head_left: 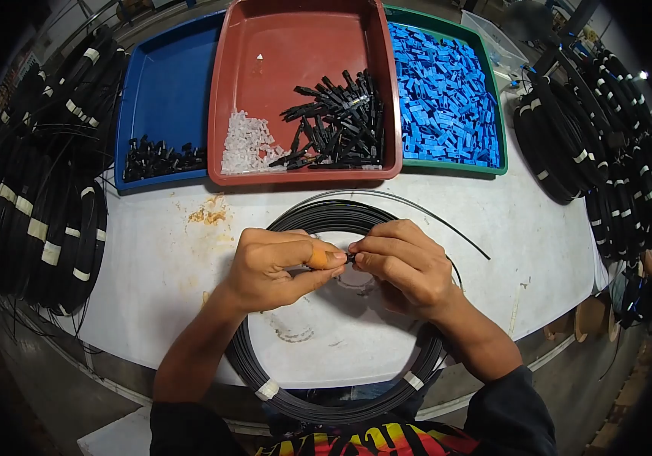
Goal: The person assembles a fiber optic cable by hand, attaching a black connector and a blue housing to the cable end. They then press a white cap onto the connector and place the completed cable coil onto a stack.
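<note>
My left hand pinches a small black connector-like piece between thumb and index finger, and an orange wrap circles one of its fingers. From the other side, the fingertips of my right hand close on the same piece. Its exact shape is mostly hidden by my fingers. Beneath both hands lies a large coil of black cable, bound with white tape at the lower left and lower right. One loose cable end reaches out to the right.
A red tray holds black connectors and clear plastic pieces. Left of it, a blue tray contains black parts; right, a green tray contains blue clips. Taped cable coils hang on both sides.
</note>
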Motion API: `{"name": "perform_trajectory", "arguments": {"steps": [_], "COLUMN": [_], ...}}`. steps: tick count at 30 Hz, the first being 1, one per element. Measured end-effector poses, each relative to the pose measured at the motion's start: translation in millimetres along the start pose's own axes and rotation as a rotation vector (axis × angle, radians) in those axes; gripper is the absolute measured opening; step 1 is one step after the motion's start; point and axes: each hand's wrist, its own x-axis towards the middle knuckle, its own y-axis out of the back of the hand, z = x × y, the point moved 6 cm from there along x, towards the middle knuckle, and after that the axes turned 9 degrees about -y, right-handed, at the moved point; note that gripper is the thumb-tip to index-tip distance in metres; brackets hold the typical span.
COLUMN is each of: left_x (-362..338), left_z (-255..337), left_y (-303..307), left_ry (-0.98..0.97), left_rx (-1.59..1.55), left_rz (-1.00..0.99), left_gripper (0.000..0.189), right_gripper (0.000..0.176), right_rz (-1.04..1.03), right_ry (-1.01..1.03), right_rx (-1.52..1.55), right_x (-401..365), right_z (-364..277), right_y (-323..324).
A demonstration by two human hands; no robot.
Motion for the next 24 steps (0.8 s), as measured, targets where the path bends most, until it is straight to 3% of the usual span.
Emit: {"name": "perform_trajectory", "arguments": {"steps": [4, 6, 7, 9, 13, 15, 18, 20, 22, 24], "left_x": [0, 0, -1, -2, -1, -3, 0, 0, 1, 1], "left_z": [1, 5, 5, 5, 2, -2, 3, 5, 8, 6], "left_y": [-2, -3, -3, -7, -1, -1, -3, -4, -6, -5], "left_ry": [-0.023, -0.141, -0.141, -0.158, -0.059, -0.001, -0.080, -0.134, -0.192, -0.152], "left_rx": [0.017, 0.112, 0.111, 0.144, 0.112, 0.040, 0.096, 0.117, 0.130, 0.148], "left_rz": [-0.006, -0.012, -0.013, -0.093, -0.033, 0.008, -0.024, -0.047, -0.071, -0.052], "left_gripper": [0.011, 0.012, 0.012, 0.012, 0.011, 0.011, 0.011, 0.011, 0.012, 0.012], "right_gripper": [0.025, 0.025, 0.025, 0.026, 0.025, 0.025, 0.026, 0.025, 0.023, 0.021], "right_rz": [-0.016, -0.116, -0.116, -0.305, -0.141, -0.039, -0.047, -0.121, -0.289, -0.284], "right_ry": [-0.029, -0.283, -0.284, -0.594, -0.351, -0.066, -0.027, -0.117, -0.650, -0.597], "right_rx": [0.017, 0.220, 0.220, 0.366, 0.282, 0.080, -0.015, 0.053, 0.420, 0.386], "right_x": [1, -3, -3, -10, -1, 2, 1, -2, -13, -6], "right_z": [-2, 11, 12, 27, 18, 5, -4, 1, 28, 26], "right_y": [3, -2, 0, -8, -5, 1, 0, 0, -10, -9]}}
